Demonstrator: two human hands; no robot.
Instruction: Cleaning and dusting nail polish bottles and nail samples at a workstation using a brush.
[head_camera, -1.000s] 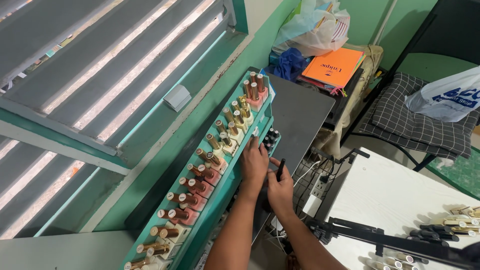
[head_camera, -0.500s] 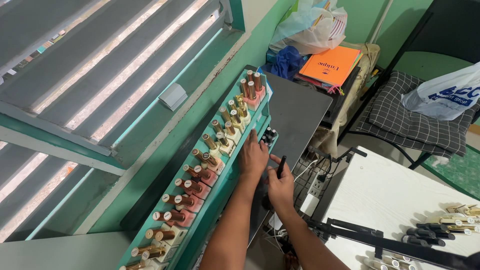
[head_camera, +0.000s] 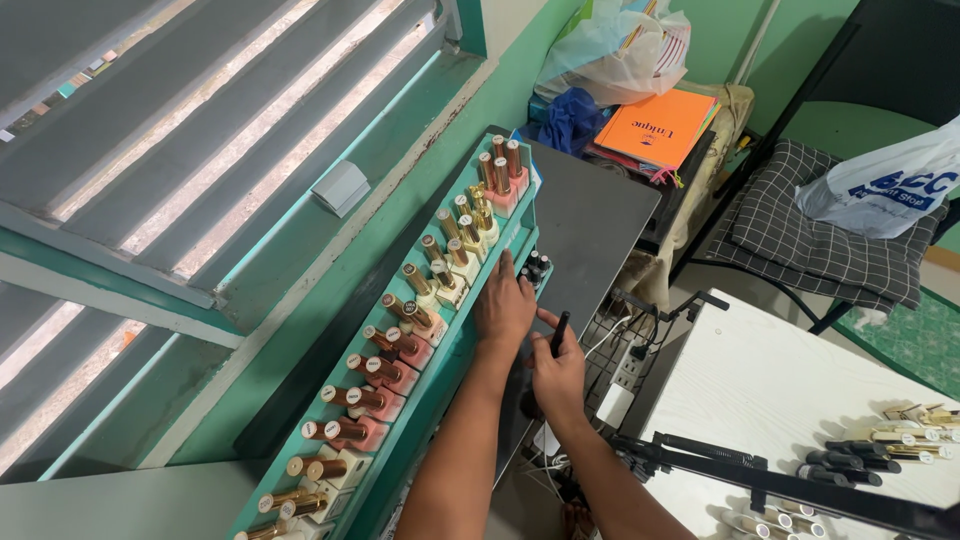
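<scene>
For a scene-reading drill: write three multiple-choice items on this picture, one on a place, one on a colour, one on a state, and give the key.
1. Where does the left hand rest?
A. on the teal display rack
B. on the white table
C. on the chair cushion

2. What colour is the book at the far end of the dark desk?
A. blue
B. orange
C. black

3. What is the state of the right hand?
A. open and empty
B. flat on the white table
C. closed around a slim black tube

Key:
1 A, the palm lies on the rack's front edge, beside the gold-capped lipsticks.
2 B, its cover is bright orange.
3 C, the tube stands up out of its grip.
</scene>
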